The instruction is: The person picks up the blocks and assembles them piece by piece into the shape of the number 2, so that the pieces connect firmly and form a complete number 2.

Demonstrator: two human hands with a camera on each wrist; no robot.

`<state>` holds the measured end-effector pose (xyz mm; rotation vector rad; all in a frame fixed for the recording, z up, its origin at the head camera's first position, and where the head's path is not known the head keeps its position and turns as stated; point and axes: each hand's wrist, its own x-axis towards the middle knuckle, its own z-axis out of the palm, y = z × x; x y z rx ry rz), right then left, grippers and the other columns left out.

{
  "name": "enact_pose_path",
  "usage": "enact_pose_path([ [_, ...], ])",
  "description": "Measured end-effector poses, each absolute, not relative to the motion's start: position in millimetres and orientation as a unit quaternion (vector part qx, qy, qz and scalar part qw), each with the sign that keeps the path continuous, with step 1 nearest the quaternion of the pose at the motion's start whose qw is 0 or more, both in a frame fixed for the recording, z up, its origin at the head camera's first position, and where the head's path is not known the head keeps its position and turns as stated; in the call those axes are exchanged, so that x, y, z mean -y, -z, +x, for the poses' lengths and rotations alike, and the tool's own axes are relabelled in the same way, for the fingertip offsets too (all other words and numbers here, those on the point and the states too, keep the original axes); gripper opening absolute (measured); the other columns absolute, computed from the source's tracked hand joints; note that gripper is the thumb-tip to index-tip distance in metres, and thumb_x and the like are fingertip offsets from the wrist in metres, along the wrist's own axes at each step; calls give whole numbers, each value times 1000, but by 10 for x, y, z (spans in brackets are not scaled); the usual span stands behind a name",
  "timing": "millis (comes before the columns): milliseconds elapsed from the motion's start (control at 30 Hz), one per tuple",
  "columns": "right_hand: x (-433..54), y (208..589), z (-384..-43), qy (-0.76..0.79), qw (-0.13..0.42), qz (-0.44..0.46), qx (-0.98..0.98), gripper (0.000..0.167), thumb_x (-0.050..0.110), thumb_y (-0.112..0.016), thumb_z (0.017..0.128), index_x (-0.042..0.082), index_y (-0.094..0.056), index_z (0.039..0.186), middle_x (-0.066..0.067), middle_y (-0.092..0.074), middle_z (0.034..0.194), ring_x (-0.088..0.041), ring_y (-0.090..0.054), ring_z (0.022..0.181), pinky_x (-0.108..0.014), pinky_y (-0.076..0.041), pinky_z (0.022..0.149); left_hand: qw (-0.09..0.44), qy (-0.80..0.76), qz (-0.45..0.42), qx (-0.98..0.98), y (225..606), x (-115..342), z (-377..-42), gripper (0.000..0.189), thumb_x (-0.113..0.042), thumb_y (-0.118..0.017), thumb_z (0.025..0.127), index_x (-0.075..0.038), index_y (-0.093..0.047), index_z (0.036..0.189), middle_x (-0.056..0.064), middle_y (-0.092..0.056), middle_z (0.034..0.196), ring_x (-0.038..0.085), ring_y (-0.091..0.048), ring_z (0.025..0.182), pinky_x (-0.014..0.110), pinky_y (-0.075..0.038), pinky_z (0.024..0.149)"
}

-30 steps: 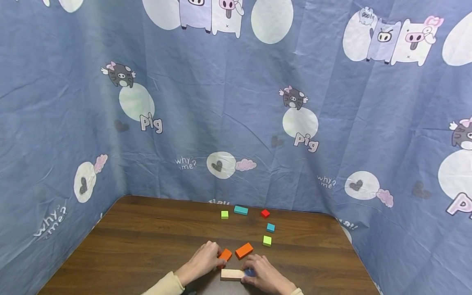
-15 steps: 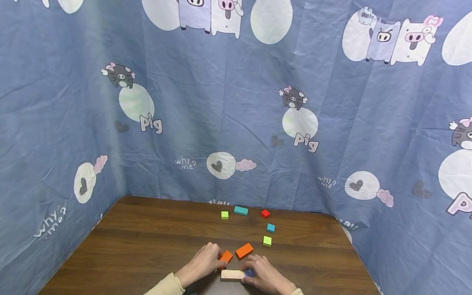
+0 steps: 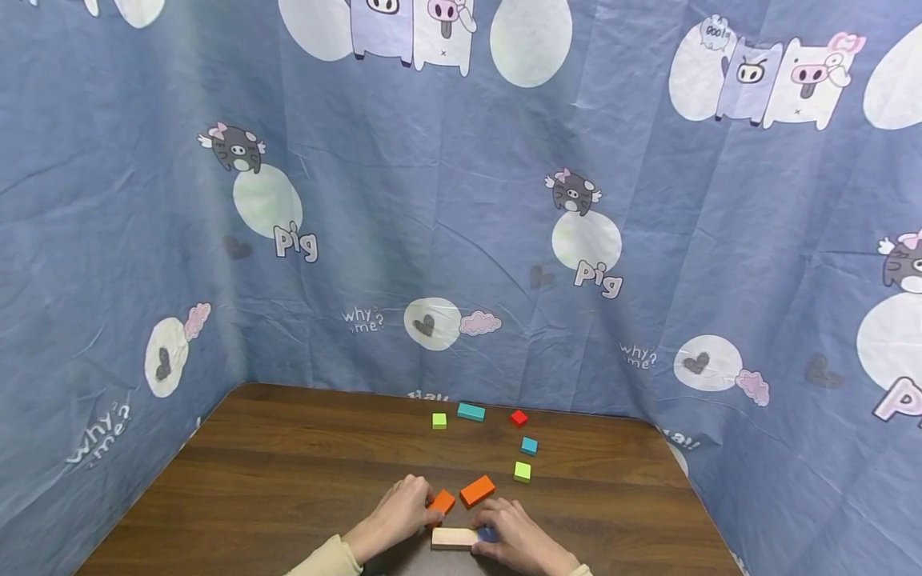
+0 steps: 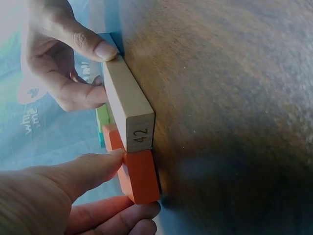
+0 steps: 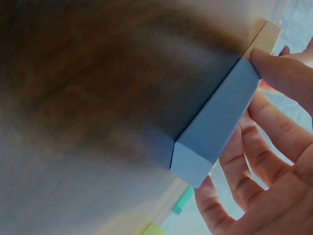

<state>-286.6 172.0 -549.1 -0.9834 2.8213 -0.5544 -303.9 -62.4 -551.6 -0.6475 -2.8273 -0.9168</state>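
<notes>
Between thumb and fingers, my left hand [image 3: 398, 512] pinches an orange rectangular block [image 4: 142, 177] lying on the table. One end of this block meets, or nearly meets, the end of a plain wooden block [image 4: 131, 95] marked 42. A blue block [image 5: 215, 125] continues in line from the wooden one's other end. My right hand [image 3: 520, 538] grips the blue block, thumb on the near side by the joint and fingers behind; in the head view it covers most of the blue. A second orange block [image 3: 477, 491] lies slanted just beyond my hands.
Farther back on the brown table [image 3: 288, 464] are a lime green cube [image 3: 439, 421], a teal block [image 3: 471, 412], a red cube [image 3: 519, 418], a blue cube [image 3: 529, 446] and another lime green cube [image 3: 522, 472]. A blue patterned curtain [image 3: 461, 240] hangs behind.
The orange block in my left hand has shifted very slightly to the right. My right hand and the other blocks stay in place.
</notes>
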Motion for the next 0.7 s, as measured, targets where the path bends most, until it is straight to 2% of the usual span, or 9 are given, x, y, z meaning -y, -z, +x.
enact_pose_path([
  [267,-1719,5486,-2872,186,55,-326,-925,23,42,-71,84,26,-68,101,15,-62,107,-5,-56,98,-32,-39,83,39,308,-203,929,5522,623,-3030,20,-21,-80,72,-13,-65,61,-16,-37,50,-1,-30,42,20,-24,41],
  [700,-1718,5489,-2873,188,41,-334,-923,24,41,-71,84,28,-69,104,16,-62,108,-4,-56,100,-32,-38,85,41,294,-198,934,5495,618,-3021,21,-23,-81,72,-12,-66,63,-13,-41,53,2,-31,46,21,-25,44],
])
